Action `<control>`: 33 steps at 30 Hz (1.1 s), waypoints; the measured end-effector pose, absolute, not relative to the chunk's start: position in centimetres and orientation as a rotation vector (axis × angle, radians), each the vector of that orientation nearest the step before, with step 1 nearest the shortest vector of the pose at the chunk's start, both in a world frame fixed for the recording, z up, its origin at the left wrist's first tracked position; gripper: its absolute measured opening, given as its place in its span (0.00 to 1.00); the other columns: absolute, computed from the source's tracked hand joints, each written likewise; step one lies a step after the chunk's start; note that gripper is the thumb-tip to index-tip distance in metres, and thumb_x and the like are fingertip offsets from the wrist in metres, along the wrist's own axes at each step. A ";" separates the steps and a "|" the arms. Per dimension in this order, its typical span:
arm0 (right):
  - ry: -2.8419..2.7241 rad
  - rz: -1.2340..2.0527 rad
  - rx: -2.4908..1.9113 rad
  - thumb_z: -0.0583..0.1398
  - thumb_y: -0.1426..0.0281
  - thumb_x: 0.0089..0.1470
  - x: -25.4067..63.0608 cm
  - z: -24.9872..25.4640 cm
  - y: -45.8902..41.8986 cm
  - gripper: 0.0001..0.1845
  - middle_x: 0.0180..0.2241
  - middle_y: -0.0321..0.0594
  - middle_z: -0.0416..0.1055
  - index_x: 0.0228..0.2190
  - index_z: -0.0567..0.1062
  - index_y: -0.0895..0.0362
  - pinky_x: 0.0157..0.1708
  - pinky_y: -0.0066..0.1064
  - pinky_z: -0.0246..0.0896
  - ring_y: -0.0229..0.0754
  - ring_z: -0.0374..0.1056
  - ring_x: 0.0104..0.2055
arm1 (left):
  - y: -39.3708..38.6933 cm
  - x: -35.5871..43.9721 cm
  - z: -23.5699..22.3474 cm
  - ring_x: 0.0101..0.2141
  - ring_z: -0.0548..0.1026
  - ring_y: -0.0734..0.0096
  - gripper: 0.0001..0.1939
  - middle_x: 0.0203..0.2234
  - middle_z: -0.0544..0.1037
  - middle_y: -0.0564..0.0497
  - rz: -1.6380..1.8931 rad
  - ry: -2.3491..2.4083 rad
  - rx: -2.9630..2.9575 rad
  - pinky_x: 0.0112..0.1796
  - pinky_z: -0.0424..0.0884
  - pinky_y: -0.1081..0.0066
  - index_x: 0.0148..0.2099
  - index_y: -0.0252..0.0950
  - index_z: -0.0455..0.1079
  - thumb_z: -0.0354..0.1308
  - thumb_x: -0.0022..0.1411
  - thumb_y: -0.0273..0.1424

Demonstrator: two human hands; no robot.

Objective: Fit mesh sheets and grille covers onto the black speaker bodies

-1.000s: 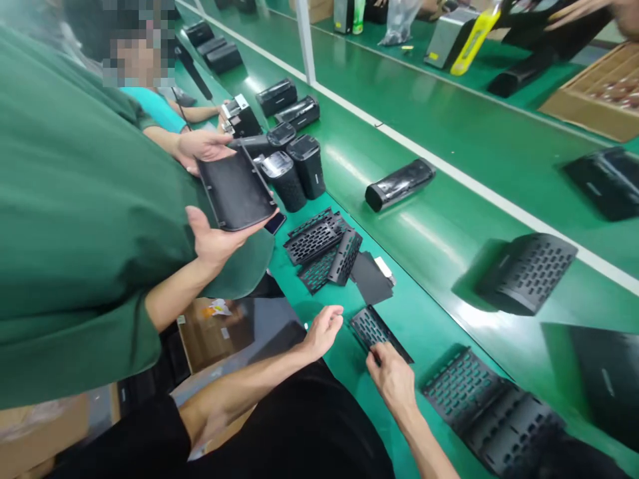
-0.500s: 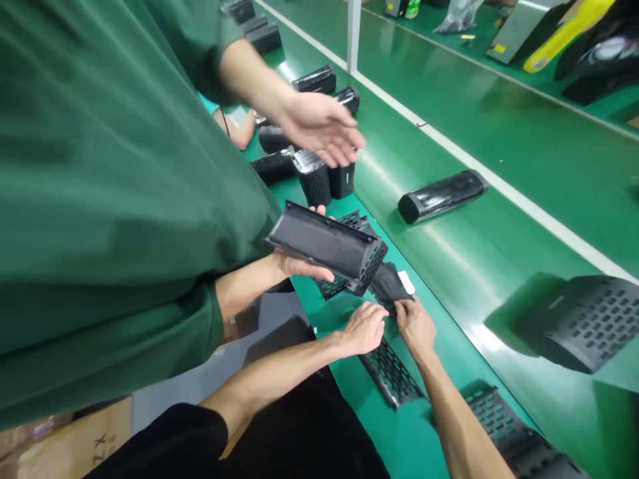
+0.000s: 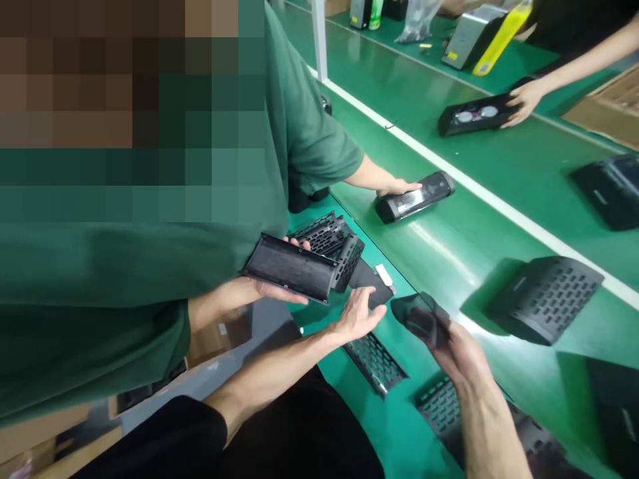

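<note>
My right hand (image 3: 466,349) is closed on a thin black fabric piece (image 3: 422,316), which bends and hangs above the bench edge. My left hand (image 3: 359,314) has its fingers apart and holds nothing. Its fingertips are at the edge of a flat black sheet (image 3: 372,281) with a white tag (image 3: 384,275); whether they touch it I cannot tell. Below my left hand, a perforated black grille (image 3: 377,362) lies on the green bench. More black grilles (image 3: 439,406) lie under my right forearm, partly hidden by it.
At left, a co-worker in green holds a curved black shell (image 3: 292,269) beside piled grilles (image 3: 319,233). Their other hand rests on a black speaker-like unit (image 3: 417,197) on the green belt. A perforated black housing (image 3: 549,299) stands at right. Across, another person's hand grips a black unit (image 3: 474,114).
My right hand has moved right, carrying the black fabric piece off the sheets. My left fingers have spread. The co-worker's free hand has reached onto the unit on the belt.
</note>
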State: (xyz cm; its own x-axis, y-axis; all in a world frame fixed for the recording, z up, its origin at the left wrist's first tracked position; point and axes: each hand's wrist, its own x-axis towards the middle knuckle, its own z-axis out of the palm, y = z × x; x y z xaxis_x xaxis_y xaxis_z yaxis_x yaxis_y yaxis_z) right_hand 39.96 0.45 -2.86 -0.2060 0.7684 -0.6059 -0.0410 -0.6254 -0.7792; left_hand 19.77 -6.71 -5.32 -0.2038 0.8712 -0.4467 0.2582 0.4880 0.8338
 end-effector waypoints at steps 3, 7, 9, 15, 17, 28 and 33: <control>-0.448 2.031 -1.451 0.76 0.54 0.39 41.4 -1.8 -3.2 0.20 0.35 0.40 0.82 0.32 0.81 0.49 0.42 0.48 0.76 0.51 0.76 0.35 | -6.7 20.2 -4.0 0.46 0.79 0.59 0.32 0.52 0.78 0.39 0.759 1.241 0.221 0.50 0.78 0.55 0.61 0.34 0.67 0.55 0.69 0.55; -0.172 2.067 -1.434 0.78 0.58 0.37 42.3 -2.0 -7.8 0.21 0.39 0.41 0.83 0.33 0.81 0.49 0.43 0.54 0.77 0.54 0.78 0.39 | -8.5 20.8 -2.5 0.30 0.78 0.68 0.33 0.35 0.80 0.47 0.751 0.936 0.019 0.35 0.78 0.66 0.49 0.32 0.73 0.77 0.49 0.48; -0.122 2.087 -1.416 0.77 0.56 0.39 42.4 -2.4 -9.5 0.21 0.40 0.43 0.83 0.35 0.81 0.49 0.44 0.57 0.77 0.56 0.79 0.42 | -9.5 20.8 -2.1 0.30 0.78 0.71 0.34 0.34 0.80 0.49 0.860 0.987 0.057 0.34 0.76 0.71 0.48 0.32 0.74 0.82 0.39 0.37; -0.420 1.935 -1.412 0.71 0.37 0.43 42.3 -4.2 -12.1 0.34 0.44 0.48 0.81 0.40 0.82 0.50 0.43 0.59 0.76 0.61 0.78 0.47 | -11.0 20.0 -3.6 0.32 0.78 0.71 0.38 0.36 0.81 0.48 0.854 1.082 0.197 0.37 0.72 0.72 0.55 0.32 0.73 0.80 0.41 0.32; -0.684 1.754 -1.537 0.75 0.44 0.40 42.4 -5.0 -12.3 0.30 0.39 0.44 0.81 0.38 0.83 0.51 0.45 0.55 0.75 0.57 0.77 0.42 | -10.9 19.7 -4.2 0.32 0.77 0.71 0.39 0.35 0.80 0.50 0.815 1.109 0.277 0.38 0.71 0.71 0.60 0.32 0.71 0.77 0.45 0.29; -2.031 0.690 -1.598 0.57 0.74 0.53 42.9 -8.6 -18.3 0.20 0.63 0.45 0.66 0.42 0.85 0.49 0.63 0.64 0.55 0.64 0.52 0.70 | -13.4 15.6 -6.7 0.61 0.68 0.53 0.16 0.56 0.76 0.42 0.465 1.272 1.974 0.62 0.66 0.52 0.39 0.38 0.82 0.56 0.58 0.17; -1.848 0.705 -1.788 0.54 0.70 0.55 43.3 -9.0 -19.9 0.22 0.61 0.51 0.66 0.48 0.81 0.53 0.63 0.60 0.56 0.63 0.59 0.66 | -15.0 15.1 -8.1 0.57 0.71 0.58 0.19 0.54 0.76 0.43 0.548 1.557 1.779 0.62 0.70 0.57 0.48 0.36 0.80 0.55 0.59 0.18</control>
State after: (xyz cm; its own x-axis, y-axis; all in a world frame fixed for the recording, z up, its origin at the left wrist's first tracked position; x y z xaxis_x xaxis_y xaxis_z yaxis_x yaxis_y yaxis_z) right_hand 43.30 -19.86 -9.04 -0.0398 0.9991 -0.0177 0.7570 0.0186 -0.6532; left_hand 15.10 -14.97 -8.13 0.1882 0.9736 -0.1295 0.6775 -0.0332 0.7348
